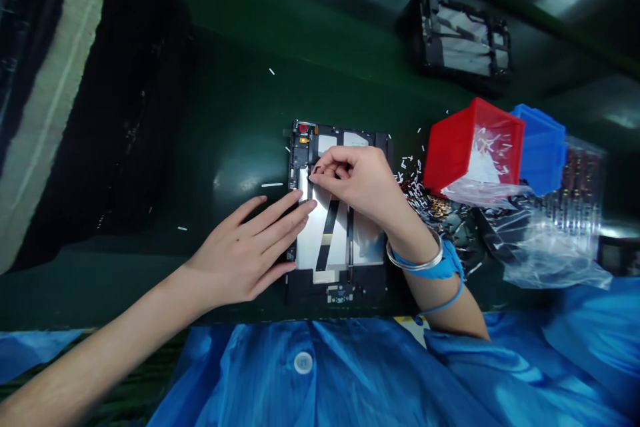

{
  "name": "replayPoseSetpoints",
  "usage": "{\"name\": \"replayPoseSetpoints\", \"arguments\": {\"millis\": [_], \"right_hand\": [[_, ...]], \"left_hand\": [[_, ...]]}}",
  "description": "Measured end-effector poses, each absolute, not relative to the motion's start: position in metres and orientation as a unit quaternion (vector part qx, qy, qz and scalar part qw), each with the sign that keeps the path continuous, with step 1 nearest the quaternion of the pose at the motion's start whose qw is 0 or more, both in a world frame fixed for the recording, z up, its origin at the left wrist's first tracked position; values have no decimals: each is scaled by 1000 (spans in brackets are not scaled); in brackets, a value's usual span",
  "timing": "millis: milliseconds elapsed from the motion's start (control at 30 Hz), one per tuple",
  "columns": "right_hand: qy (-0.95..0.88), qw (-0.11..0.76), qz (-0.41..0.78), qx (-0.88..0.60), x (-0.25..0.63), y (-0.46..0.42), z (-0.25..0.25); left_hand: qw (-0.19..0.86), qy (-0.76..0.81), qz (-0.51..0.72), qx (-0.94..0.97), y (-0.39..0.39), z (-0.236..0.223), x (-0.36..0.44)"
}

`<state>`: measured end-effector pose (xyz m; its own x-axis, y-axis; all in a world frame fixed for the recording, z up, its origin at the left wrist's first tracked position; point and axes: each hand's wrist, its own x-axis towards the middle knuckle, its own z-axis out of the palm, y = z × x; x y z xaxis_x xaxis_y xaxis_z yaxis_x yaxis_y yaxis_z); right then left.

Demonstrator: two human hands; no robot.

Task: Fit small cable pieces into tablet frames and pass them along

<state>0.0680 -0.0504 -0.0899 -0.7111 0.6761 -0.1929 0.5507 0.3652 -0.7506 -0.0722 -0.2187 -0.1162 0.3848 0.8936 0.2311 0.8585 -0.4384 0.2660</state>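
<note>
An opened tablet (368,247) lies flat on the green bench, its inside facing up with silver battery packs, black flat cables and small boards showing. My left hand (253,247) rests with spread fingers across the tablet's left edge, fingertips on the silver battery. Above the upper left part of the tablet, my right hand (357,180) is pinched, thumb against forefinger. A small dark piece seems to sit at those fingertips, too small to name. The right wrist wears a silver bangle and a blue band.
Right of the tablet lies a heap of small white, black and gold parts (420,193). Behind it are a red bin (453,147) with a plastic bag, a blue bin (543,150) and clear plastic trays (583,193). More opened tablets (465,40) are stacked at the back right.
</note>
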Motion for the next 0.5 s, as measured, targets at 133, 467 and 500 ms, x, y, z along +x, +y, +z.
{"name": "replayPoseSetpoints", "arguments": {"millis": [133,467,500], "right_hand": [[-826,67,414,-377,68,-51,-89],[-889,112,245,-371,71,-61,-88],[-893,136,212,-374,74,-62,-85]], "left_hand": [[82,517,190,830,-217,-116,-75],[48,516,187,835,-206,-111,-72],[36,518,185,834,-202,-110,-71]]}}
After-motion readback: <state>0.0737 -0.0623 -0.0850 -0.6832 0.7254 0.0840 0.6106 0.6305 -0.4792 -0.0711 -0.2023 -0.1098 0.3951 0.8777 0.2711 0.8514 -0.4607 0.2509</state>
